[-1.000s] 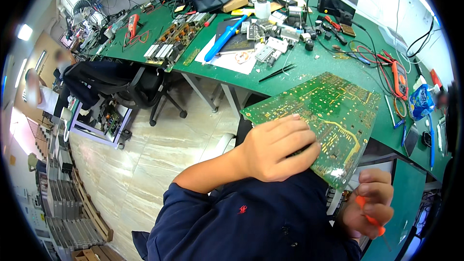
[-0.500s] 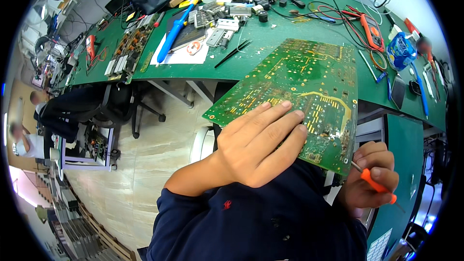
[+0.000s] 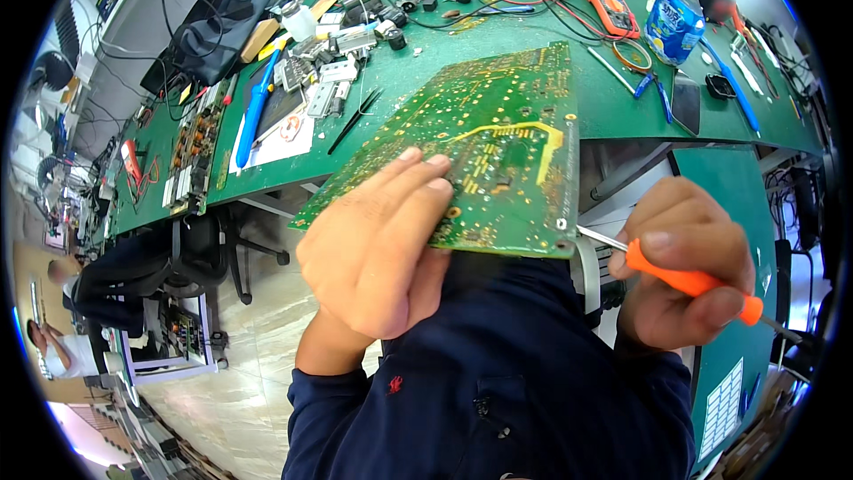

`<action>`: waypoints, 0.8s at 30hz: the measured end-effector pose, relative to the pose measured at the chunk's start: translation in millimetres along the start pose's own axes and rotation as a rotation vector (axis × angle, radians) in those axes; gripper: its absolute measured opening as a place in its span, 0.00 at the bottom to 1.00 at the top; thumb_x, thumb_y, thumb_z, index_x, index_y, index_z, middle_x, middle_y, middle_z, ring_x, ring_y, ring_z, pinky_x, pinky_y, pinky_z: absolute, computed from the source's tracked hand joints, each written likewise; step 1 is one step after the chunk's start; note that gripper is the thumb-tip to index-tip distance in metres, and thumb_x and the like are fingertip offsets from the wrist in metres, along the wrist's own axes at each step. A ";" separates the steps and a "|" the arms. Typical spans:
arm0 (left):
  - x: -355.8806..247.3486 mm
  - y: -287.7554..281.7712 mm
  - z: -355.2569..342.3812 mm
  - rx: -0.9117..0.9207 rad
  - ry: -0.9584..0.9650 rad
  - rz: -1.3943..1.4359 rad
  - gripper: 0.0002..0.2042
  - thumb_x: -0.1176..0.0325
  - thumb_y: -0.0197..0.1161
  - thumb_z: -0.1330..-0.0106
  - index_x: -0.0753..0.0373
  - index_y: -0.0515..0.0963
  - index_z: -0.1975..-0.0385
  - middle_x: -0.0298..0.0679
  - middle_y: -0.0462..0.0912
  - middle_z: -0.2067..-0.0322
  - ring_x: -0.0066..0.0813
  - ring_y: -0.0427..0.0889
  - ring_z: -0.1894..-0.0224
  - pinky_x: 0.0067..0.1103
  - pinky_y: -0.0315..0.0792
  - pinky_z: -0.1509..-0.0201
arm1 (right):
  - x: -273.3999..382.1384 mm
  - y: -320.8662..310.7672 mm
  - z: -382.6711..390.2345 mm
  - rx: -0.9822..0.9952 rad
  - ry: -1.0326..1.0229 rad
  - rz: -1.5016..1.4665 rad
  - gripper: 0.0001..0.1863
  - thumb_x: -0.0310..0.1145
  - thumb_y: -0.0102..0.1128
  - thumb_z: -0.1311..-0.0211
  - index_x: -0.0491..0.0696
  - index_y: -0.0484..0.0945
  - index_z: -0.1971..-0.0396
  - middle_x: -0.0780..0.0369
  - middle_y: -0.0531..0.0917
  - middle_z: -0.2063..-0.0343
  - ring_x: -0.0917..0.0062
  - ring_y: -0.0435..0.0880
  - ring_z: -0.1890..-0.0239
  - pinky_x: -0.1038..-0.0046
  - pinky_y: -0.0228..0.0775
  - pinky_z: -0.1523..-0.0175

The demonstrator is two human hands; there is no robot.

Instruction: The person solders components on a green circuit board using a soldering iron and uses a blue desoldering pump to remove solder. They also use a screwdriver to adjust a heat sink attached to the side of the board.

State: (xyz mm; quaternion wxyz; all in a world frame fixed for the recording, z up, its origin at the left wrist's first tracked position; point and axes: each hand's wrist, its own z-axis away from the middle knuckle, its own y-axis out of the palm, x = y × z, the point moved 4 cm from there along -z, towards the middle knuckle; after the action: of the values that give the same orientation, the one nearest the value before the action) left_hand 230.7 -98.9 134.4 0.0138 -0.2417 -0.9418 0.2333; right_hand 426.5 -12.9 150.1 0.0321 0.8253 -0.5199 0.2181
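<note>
A large green circuit board (image 3: 506, 111) is tilted in front of me, its far part over the green workbench (image 3: 435, 43). My left hand (image 3: 369, 244) is closed on its near left edge, fingers lying on the upper face and thumb below, partly hidden. My right hand (image 3: 689, 218) grips a screwdriver (image 3: 680, 277) by its orange handle. Its metal shaft points left, with the tip beside the board's near right corner; whether they touch I cannot tell. Another thin shaft sticks out of the handle's other end.
Black tweezers (image 3: 354, 123) and a blue pen-like tool (image 3: 256, 116) lie left of the board, near a pile of metal parts (image 3: 329, 80). A red multimeter (image 3: 611, 9), blue drink bottle (image 3: 673, 27) and phone (image 3: 685, 102) are on the right. A chair (image 3: 204, 253) stands left.
The board and both hands have shifted left in view, and the board is tilted more steeply. My right hand and the screwdriver have risen, and the handle shows more fully.
</note>
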 end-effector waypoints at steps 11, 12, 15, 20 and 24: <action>11.1 -1.5 -35.6 -0.031 -0.013 0.076 0.12 0.83 0.66 0.53 0.71 0.78 0.67 0.48 0.85 0.69 0.41 0.86 0.66 0.24 0.79 0.61 | 6.6 -0.7 -14.6 -0.035 0.014 0.176 0.33 0.56 0.31 0.27 0.38 0.74 0.63 0.61 0.75 0.84 0.80 0.71 0.83 0.82 0.58 0.78; 11.4 -1.4 -36.6 -0.035 -0.010 0.078 0.12 0.83 0.66 0.53 0.71 0.78 0.67 0.48 0.85 0.69 0.41 0.86 0.66 0.23 0.79 0.61 | 8.0 -0.4 -16.0 -0.037 0.023 0.183 0.33 0.56 0.31 0.27 0.38 0.74 0.63 0.60 0.75 0.84 0.80 0.71 0.83 0.81 0.58 0.78; 12.3 -2.7 -38.2 -0.029 -0.009 0.080 0.12 0.83 0.66 0.53 0.70 0.78 0.67 0.48 0.84 0.69 0.41 0.86 0.67 0.23 0.78 0.62 | 11.4 -0.2 -19.4 -0.039 0.037 0.198 0.33 0.56 0.32 0.27 0.38 0.74 0.63 0.60 0.75 0.84 0.80 0.71 0.83 0.81 0.59 0.77; 10.6 -5.5 -35.7 0.030 -0.112 0.089 0.10 0.84 0.57 0.46 0.73 0.78 0.64 0.51 0.85 0.66 0.38 0.85 0.62 0.23 0.75 0.52 | 12.4 -1.8 -22.2 -0.037 0.057 0.181 0.33 0.56 0.33 0.27 0.38 0.75 0.62 0.59 0.76 0.83 0.79 0.71 0.82 0.80 0.59 0.76; 15.9 -8.2 -36.2 -0.036 -0.019 0.071 0.12 0.84 0.65 0.54 0.70 0.78 0.67 0.48 0.85 0.70 0.41 0.86 0.67 0.23 0.78 0.61 | 9.6 -7.8 -20.8 -0.002 -0.031 0.056 0.30 0.52 0.31 0.26 0.39 0.75 0.60 0.60 0.77 0.80 0.79 0.71 0.82 0.79 0.58 0.75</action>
State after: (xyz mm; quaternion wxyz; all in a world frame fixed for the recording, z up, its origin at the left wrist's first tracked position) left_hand 218.0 -82.3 169.0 -0.0079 -0.2729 -0.9368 0.2187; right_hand 430.0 -11.7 174.0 0.0185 0.8137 -0.5434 0.2055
